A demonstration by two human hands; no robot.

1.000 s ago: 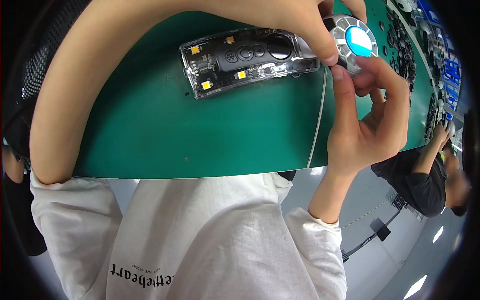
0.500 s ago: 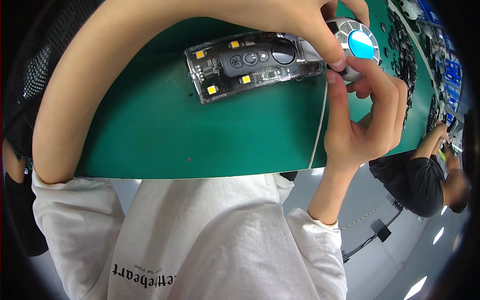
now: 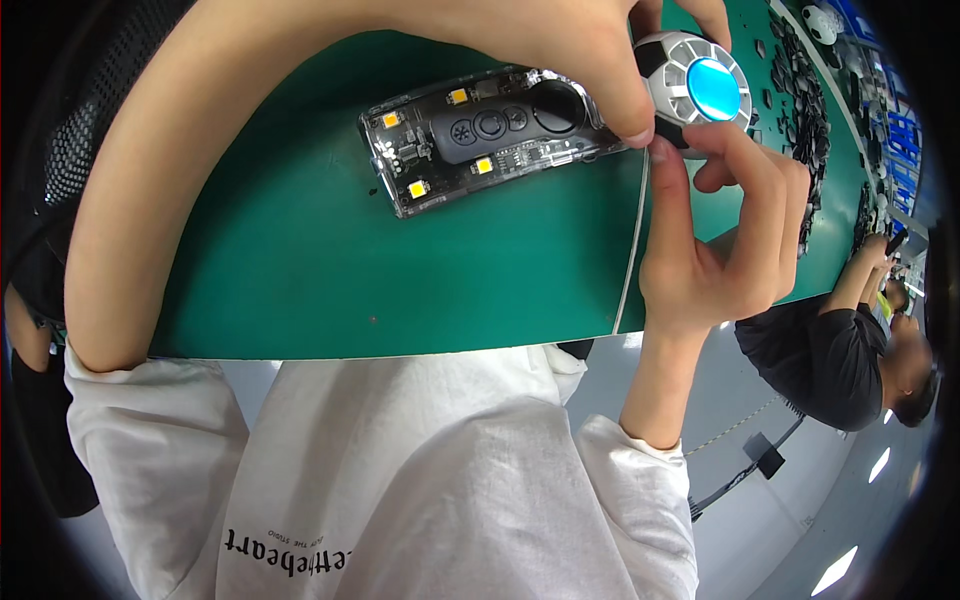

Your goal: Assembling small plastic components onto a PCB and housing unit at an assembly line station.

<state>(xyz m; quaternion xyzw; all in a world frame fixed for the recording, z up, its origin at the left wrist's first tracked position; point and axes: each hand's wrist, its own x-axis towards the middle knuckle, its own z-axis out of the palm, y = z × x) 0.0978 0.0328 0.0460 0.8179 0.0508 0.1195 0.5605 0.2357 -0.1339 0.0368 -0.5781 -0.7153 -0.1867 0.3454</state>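
A handheld fan (image 3: 500,135) has a clear, boxy body showing circuitry, several yellow squares and a dark button panel. Its ball-shaped head (image 3: 672,62) is white and black, with radial slots around a shiny blue disc (image 3: 714,88). My left hand (image 3: 600,60) reaches over from above and is closed around the head, its thumb on the side by the neck and its fingertips beyond. My right hand (image 3: 730,225) has its thumb and bent forefinger at the head's near edge. The contact between those fingertips and the head is partly hidden.
The green table (image 3: 290,270) carries a thin pale line (image 3: 628,255). Many small black pieces (image 3: 800,120) lie along its right side, with a black-and-white ball (image 3: 822,22) at the far right. A co-worker in black (image 3: 825,345) sits on the right.
The fan has shifted slightly left and its head has turned a little, showing more of a black patch. My right hand has shifted slightly left with it.
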